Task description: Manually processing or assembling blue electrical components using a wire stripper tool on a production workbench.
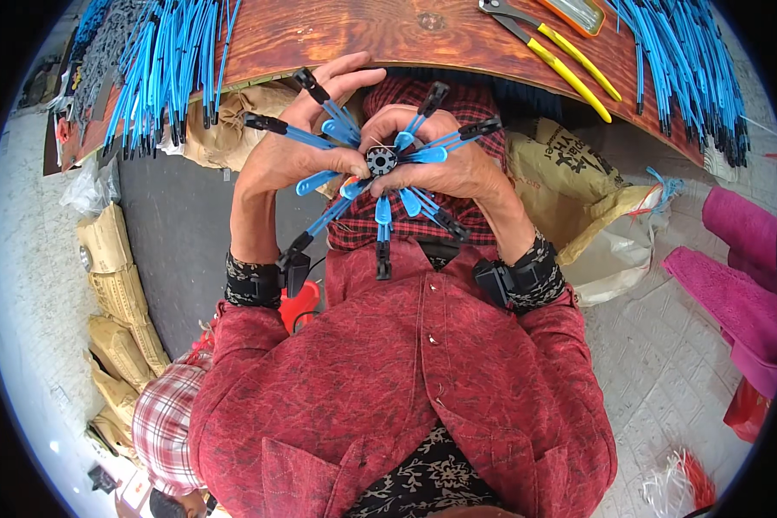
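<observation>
Between my two hands, above my lap, is a black round hub point(382, 161) with several blue arms point(429, 155) spreading out from it like spokes. Each arm ends in a black tip. My left hand point(298, 151) pinches the hub's left side, its thumb at the rim and some other fingers stretched upward. My right hand point(462, 164) closes round the other side, thumb along the lower rim and fingers curled over the top. A thin wire seems to cross the hub's upper edge. Blue arms partly cover the fingers of both hands.
Ahead lies a wooden table point(345, 30) with bundles of blue rods point(168, 65) at left and more blue rods point(691, 69) at right. Yellow-handled pliers point(570, 65) rest near its edge. A sack point(570, 173) stands at right; another person's checked sleeve point(168, 423) shows lower left.
</observation>
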`<action>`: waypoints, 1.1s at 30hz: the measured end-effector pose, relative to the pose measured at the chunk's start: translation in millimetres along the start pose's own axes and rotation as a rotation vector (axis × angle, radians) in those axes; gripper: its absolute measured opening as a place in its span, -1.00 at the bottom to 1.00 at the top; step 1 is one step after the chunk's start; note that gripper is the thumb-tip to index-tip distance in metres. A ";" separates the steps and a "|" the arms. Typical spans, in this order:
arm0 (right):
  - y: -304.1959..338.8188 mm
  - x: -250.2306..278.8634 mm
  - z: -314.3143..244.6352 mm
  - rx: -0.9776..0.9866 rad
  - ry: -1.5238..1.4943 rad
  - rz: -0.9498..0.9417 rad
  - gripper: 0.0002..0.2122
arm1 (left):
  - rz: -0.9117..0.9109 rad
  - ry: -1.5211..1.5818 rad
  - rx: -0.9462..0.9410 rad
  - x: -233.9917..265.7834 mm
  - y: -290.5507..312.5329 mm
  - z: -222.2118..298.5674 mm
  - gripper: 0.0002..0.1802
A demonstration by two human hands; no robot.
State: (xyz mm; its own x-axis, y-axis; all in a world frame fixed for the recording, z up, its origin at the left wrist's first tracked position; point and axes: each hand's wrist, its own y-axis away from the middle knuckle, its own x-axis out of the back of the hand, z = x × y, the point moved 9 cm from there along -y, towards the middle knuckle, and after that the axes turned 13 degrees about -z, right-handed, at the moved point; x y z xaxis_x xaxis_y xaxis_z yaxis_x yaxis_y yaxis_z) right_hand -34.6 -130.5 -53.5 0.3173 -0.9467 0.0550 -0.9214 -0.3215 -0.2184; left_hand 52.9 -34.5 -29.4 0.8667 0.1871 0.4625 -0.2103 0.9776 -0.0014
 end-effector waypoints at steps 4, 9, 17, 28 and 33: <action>0.3 1.3 -4.8 0.025 0.050 0.030 -0.66 | -0.001 0.039 0.008 -0.7 1.1 -4.0 0.10; -4.2 -0.1 -11.3 0.047 0.105 0.038 -0.65 | -0.035 0.409 0.036 2.1 14.3 -27.8 0.11; -7.5 5.7 -20.0 0.123 0.158 0.124 -0.64 | 0.528 0.694 -0.004 21.9 106.7 -60.4 -0.26; -10.4 -7.0 -13.7 0.002 0.304 0.334 -0.58 | 0.410 0.350 0.029 -33.4 83.1 4.4 -0.06; -9.5 -9.8 -16.9 0.052 0.322 0.334 -0.58 | 0.485 0.474 -0.158 -26.9 81.1 3.9 -0.61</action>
State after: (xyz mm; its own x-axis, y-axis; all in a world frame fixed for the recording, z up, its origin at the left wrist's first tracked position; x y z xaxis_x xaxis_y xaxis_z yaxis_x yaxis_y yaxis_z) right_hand -32.7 -118.4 -35.5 -0.0881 -0.9584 0.2716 -0.9461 -0.0048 -0.3237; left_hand 10.8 39.4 -38.6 0.8033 0.5925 -0.0603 -0.5862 0.7687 -0.2557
